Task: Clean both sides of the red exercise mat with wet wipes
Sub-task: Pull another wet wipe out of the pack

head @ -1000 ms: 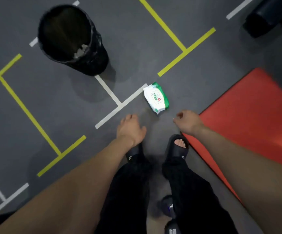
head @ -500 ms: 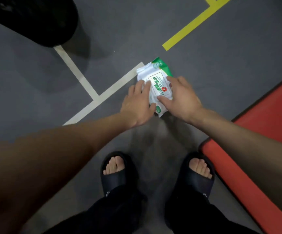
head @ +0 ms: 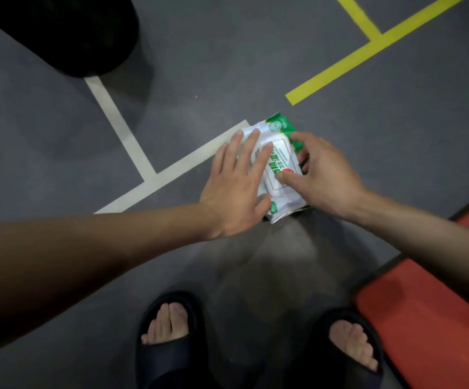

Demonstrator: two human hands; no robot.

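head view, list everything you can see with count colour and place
wipes pack: 1, white and green, on floor at centre, under both hands
mat: 1, red, lower right on floor
bin: 1, black, top left
floor: grey
white lines: form a T-junction left of pack
yellow lines: form a junction at top right
slippers: 2, black, bottom, on feet
left hand: flat on pack
right hand: thumb on label, fingers at far edge
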